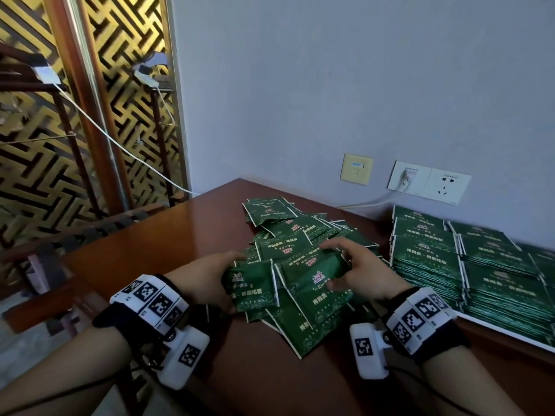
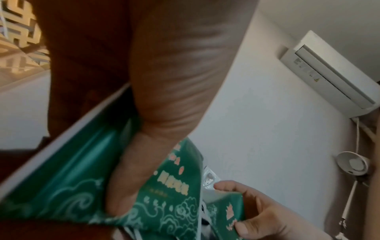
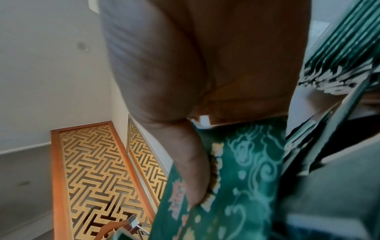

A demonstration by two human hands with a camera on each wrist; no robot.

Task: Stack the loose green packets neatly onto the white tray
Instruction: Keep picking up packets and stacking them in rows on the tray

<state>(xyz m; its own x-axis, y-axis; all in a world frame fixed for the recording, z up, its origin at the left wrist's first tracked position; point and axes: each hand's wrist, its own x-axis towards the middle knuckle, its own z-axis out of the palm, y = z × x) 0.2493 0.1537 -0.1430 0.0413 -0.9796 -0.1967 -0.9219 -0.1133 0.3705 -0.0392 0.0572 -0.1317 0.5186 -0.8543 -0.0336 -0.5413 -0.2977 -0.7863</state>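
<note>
Two hands, ours, grip green packets above the loose heap (image 1: 300, 235) on the brown table (image 1: 168, 250).

Our left hand (image 1: 207, 277) curls round one packet (image 1: 255, 285), thumb (image 2: 131, 178) pressed on its face; our right hand (image 1: 363, 271) pinches a second packet (image 1: 312, 292) beside it, thumb (image 3: 191, 165) on top. Whether either grip takes in more packets underneath we cannot tell. Stacked packets (image 1: 480, 265) cover the white tray (image 1: 492, 327) to the right; only its near edge shows, and the frame cuts off its far side.

Soft daylight, head view sharp, edges warped; wrist views blurred, dim.
</note>
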